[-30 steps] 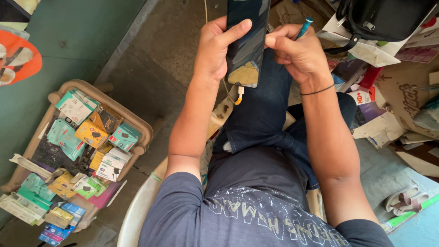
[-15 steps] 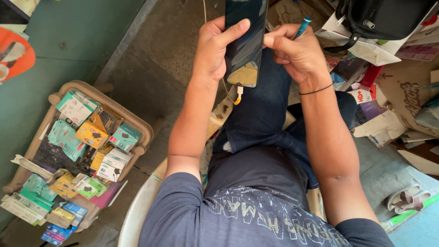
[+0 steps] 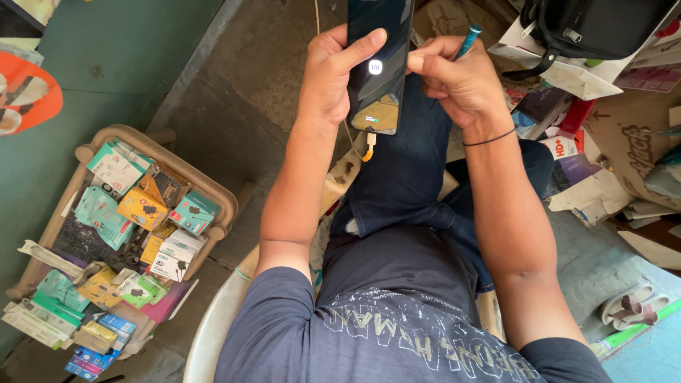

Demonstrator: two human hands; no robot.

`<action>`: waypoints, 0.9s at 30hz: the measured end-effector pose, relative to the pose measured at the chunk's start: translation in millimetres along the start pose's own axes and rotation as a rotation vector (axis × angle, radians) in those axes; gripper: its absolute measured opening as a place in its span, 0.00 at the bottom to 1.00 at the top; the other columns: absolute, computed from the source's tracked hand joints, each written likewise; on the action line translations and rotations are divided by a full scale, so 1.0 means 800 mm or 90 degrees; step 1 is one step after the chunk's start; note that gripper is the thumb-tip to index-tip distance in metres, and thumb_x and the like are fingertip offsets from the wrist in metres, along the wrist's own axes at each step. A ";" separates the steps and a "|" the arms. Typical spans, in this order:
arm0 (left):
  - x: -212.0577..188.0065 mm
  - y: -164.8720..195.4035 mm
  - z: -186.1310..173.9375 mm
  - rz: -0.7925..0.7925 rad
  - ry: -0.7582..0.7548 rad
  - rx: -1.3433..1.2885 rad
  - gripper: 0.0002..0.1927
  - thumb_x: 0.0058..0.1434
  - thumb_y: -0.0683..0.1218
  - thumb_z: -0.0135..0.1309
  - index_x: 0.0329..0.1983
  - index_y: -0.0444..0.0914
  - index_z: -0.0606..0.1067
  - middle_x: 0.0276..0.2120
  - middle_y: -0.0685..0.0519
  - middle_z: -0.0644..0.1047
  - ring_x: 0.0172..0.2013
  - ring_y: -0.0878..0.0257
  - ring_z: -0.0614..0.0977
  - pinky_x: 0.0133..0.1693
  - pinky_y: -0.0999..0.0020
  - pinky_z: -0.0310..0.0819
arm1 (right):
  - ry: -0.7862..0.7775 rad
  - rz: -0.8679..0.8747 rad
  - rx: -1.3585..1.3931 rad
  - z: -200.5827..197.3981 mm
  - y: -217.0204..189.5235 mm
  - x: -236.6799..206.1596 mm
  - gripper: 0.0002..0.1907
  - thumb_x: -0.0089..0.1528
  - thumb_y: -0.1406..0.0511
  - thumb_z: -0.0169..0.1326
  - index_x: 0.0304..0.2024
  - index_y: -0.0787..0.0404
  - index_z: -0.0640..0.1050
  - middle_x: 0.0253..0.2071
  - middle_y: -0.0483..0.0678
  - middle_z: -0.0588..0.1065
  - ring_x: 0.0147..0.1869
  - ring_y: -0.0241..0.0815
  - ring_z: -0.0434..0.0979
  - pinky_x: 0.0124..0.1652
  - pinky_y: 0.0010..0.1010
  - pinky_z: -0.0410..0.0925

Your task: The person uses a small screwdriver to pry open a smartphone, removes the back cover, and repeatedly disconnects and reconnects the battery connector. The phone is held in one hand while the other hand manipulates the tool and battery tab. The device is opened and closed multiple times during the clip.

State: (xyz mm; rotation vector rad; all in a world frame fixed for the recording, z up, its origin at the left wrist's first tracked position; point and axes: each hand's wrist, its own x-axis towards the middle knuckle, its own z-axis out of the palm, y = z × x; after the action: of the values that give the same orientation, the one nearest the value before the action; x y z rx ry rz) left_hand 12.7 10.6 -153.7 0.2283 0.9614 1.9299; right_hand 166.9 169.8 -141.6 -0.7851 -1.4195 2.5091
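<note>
Little has shifted since the earlier frames: both hands have stayed on the dark phone (image 3: pixel 379 67) above the lap, though a small white emblem now glows on its dark face. The left hand (image 3: pixel 333 74) wraps the phone's left edge, its grip closed on it with the thumb laid across the glass. The right hand (image 3: pixel 457 81) presses its fingertips against the phone's right edge while also holding a teal pen-like tool (image 3: pixel 468 39) that sticks up between the fingers; a thin black band circles that wrist. A white cable with an orange plug (image 3: pixel 369 147) hangs from the phone's lower end. To the left, a tan basket (image 3: pixel 213 188) on the floor holds small rectangular packages in teal, orange, yellow and white; more flat boxes in green, blue and yellow lie stacked just below it. At upper left an orange round sign (image 3: pixel 28 96) leans on the green wall. On the right, a black bag (image 3: pixel 596 25) rests on white papers among red, purple and brown cardboard boxes.
</note>
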 end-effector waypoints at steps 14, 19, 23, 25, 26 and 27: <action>0.002 -0.005 -0.004 0.007 0.012 -0.001 0.11 0.62 0.42 0.65 0.42 0.29 0.80 0.35 0.48 0.83 0.34 0.65 0.83 0.41 0.69 0.78 | -0.003 -0.020 -0.011 0.007 -0.003 -0.005 0.04 0.65 0.70 0.64 0.38 0.66 0.81 0.28 0.42 0.73 0.23 0.27 0.60 0.25 0.20 0.53; 0.005 -0.006 -0.003 0.034 0.019 0.014 0.10 0.62 0.42 0.65 0.41 0.29 0.81 0.35 0.49 0.83 0.33 0.66 0.82 0.40 0.70 0.77 | -0.001 -0.034 0.062 0.016 0.002 -0.007 0.08 0.66 0.65 0.61 0.40 0.66 0.80 0.32 0.45 0.79 0.21 0.27 0.57 0.23 0.20 0.51; 0.004 -0.006 -0.004 0.043 0.024 0.028 0.09 0.62 0.42 0.64 0.39 0.30 0.81 0.33 0.48 0.83 0.31 0.64 0.84 0.38 0.70 0.79 | 0.041 -0.089 -0.051 0.025 0.007 -0.008 0.09 0.68 0.66 0.64 0.42 0.67 0.80 0.25 0.39 0.70 0.22 0.24 0.58 0.24 0.19 0.50; 0.004 -0.007 -0.002 0.062 0.030 0.036 0.08 0.63 0.41 0.64 0.40 0.29 0.81 0.34 0.49 0.83 0.33 0.65 0.83 0.39 0.70 0.78 | 0.108 -0.118 -0.160 0.029 0.009 -0.008 0.09 0.64 0.68 0.67 0.44 0.66 0.81 0.30 0.41 0.75 0.25 0.24 0.64 0.24 0.17 0.51; 0.004 -0.008 -0.002 0.071 0.033 0.040 0.08 0.63 0.41 0.64 0.40 0.29 0.81 0.34 0.49 0.83 0.34 0.66 0.83 0.39 0.71 0.78 | 0.103 -0.143 -0.166 0.031 0.010 -0.008 0.10 0.63 0.69 0.67 0.44 0.65 0.80 0.33 0.41 0.77 0.30 0.24 0.69 0.30 0.17 0.58; 0.004 -0.008 -0.001 0.071 0.034 0.046 0.09 0.63 0.41 0.64 0.40 0.29 0.81 0.34 0.49 0.83 0.34 0.66 0.83 0.39 0.71 0.78 | 0.098 -0.168 -0.172 0.033 0.011 -0.007 0.10 0.62 0.70 0.67 0.43 0.65 0.80 0.35 0.42 0.78 0.35 0.25 0.75 0.35 0.16 0.65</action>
State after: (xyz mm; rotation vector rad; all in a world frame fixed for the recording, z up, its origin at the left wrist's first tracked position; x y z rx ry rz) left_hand 14.5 14.5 -159.8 0.2785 1.0741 2.0143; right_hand 159.6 143.0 -136.1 -0.7579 -1.7030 2.0451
